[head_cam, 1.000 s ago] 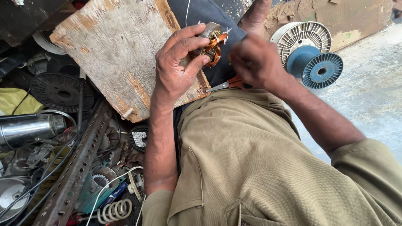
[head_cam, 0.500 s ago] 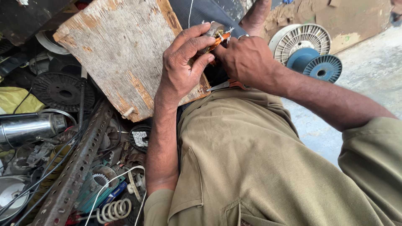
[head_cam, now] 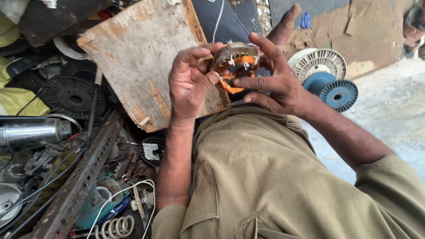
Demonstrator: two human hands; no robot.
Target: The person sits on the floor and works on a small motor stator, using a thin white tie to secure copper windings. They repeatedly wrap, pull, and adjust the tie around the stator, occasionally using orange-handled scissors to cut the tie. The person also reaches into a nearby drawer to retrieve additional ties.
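We have lifted the small orange-wound motor stator [head_cam: 234, 66] clear of the wooden board [head_cam: 141, 57], left hand [head_cam: 190, 86] and right hand [head_cam: 279, 84] now clamped round it, windings turned up for inspection.

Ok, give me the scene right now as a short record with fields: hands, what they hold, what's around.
left hand: grips the motor stator from the left, thumb on its orange winding
right hand: fingers spread on the stator's right side
stator: round, metal, held above the lap
behind: worn wooden board
right: blue spool, white fan guard
left: perforated steel angle, black disc
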